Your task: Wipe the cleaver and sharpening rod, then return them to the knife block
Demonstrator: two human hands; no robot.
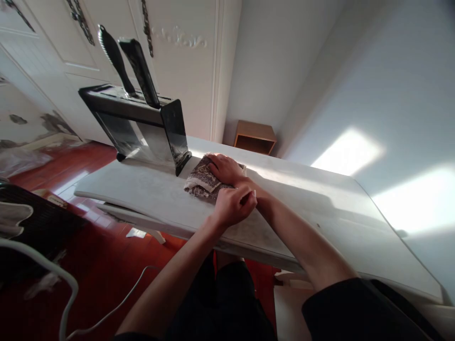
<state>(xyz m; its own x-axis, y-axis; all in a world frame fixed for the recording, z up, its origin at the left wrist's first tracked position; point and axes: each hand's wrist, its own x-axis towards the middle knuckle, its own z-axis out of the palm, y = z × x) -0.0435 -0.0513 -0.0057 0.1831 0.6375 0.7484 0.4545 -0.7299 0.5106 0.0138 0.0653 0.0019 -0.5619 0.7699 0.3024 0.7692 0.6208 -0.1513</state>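
Observation:
A folded brown-and-white patterned cloth lies on the white tabletop. My right hand presses down on it from above, its fingers curved over the fabric; the fingertips are partly hidden. Close in front of it, my left hand is curled into a fist beside my right wrist, near the cloth's front edge. Nothing shows in that fist. Just left of the cloth stands a black knife block with clear sides, holding two black-handled knives.
White cabinets rise behind the table. A small brown wooden box sits past the far edge, and a pale wall borders the right. Down on the left, a white cable trails across the red floor near a black crate.

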